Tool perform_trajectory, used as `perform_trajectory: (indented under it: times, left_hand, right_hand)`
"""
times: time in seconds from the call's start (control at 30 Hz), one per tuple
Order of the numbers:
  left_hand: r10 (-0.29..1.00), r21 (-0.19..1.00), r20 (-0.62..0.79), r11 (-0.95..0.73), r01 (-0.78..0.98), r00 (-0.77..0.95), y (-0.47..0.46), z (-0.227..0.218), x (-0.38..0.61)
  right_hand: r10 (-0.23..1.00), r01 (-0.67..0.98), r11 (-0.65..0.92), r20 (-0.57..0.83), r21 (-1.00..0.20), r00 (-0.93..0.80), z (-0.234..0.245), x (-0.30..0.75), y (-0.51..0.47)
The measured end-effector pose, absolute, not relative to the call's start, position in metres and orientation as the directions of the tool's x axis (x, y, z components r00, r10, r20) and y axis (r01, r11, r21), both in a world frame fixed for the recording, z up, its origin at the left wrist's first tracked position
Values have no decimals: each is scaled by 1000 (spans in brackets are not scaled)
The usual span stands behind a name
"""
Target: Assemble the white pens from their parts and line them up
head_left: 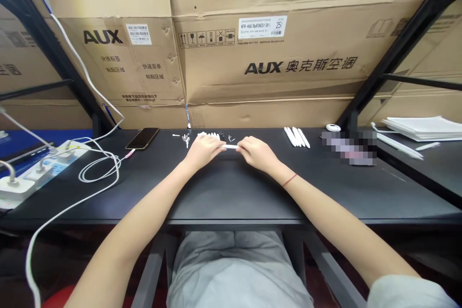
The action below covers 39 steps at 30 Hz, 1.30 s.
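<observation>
Both of my hands hold one slim white pen-like stick [230, 147] level above the black table. My left hand [205, 150] pinches its left end, and my right hand [257, 153] pinches its right end. Just behind my left hand lie several white pointed pieces [214, 136], partly hidden by the fingers. Small white and metallic parts [186, 139] are scattered to the left of that hand. A few tiny dark bits and thin pieces [231, 138] rest between the hands, farther back. Right of my right hand, several white pen-like sticks [296, 137] lie side by side.
A phone [143, 138] with a white cable lies at the left, near a power strip [39, 171]. Large cardboard boxes [267, 72] stand behind the table [231, 197]. At right are a white oval object [333, 128], a blurred patch and a paper stack [422, 127]. Black metal struts rise on both sides.
</observation>
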<state>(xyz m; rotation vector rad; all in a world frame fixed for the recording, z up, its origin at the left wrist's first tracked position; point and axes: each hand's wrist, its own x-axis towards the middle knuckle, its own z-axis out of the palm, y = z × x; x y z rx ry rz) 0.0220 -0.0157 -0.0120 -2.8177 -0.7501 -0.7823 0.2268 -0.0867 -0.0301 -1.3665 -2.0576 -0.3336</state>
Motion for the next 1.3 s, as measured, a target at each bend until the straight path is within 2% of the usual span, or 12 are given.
perform_trajectory:
  times: [0.1,0.17,0.27,0.33,0.4,0.57,0.87,1.0,1.13,1.2,1.3]
  left_hand:
    - [392,-22,653,-845,534,648,-13,-10,20]
    - [391,-9,723,-819,574,570,-8,-10,16]
    - [437,40,727,-797,602,529,6,-15,9]
    - [476,69,704,-784,617,527,17,-19,3]
    - [515,97,683,-766,635,518,26,-23,-2]
    - [601,172,645,-715,677,471,41,-31,-10]
    - [705,248,584,-628,738,403,56,-35,-19]
    - [765,302,542,-563,769,347,61,-27,-31]
    - [852,361,484,-404,840,201,68,-21,-54]
    - [884,366,451,-309,878,123,72,-22,-67]
    - [908,336,411,-226,914,74,79,-27,-85]
  right_hand:
    - [787,961,232,609,-151,-94,-25,241,-80]
    - [819,961,5,552,-275,154,-23,262,-77]
    - [778,836,-371,357,-404,517,-25,303,-79]
    - [722,746,-542,240,-386,649,-29,327,-83]
    - [698,691,-629,133,-357,704,-33,343,-88]
    - [683,639,-682,6,-356,731,-32,347,-92]
    - [666,621,-702,-12,-348,746,-29,347,-96]
    - [664,631,-703,18,-328,748,-32,351,-95]
    - [667,654,-677,95,-339,739,-32,351,-94]
    - [693,696,-626,158,-352,704,-32,347,-92]
    - [798,804,-466,217,-370,562,-34,335,-89]
